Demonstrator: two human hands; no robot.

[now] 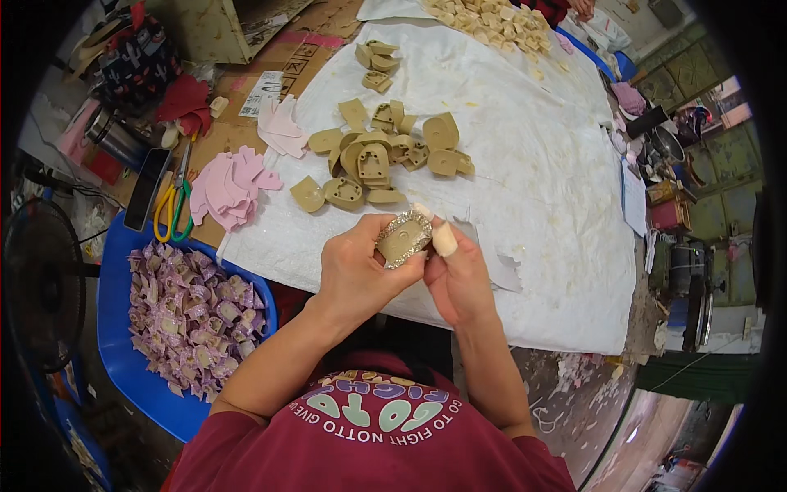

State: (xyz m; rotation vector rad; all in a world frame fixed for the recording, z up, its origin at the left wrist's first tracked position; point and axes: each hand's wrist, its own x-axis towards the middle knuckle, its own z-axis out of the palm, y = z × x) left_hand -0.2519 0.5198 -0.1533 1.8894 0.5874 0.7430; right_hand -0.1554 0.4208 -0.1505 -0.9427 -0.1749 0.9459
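Note:
Over the near edge of the white-covered table [525,156], my left hand [354,261] is closed around a tan shoe heel [402,239]. Silvery glitter material is folded raggedly around the rim of the heel's flat face. My right hand [461,283] meets the heel's right side, its thumb and fingers pressed at the glittery edge. Pale finger covers [444,240] sit on its fingertips. Just beyond both hands lies a loose heap of bare tan heels [373,160]. Beside my right hand are pale cut scraps [502,269] on the cover.
At left, a blue tub [115,328] holds many purple glitter-covered heels [197,307]. Near it lie pink cut pieces [232,187], scissors [175,197] and a phone [149,189]. A fan [41,271] stands far left. Cream-coloured pieces [496,25] are piled at the far end, near another person's hand [583,7].

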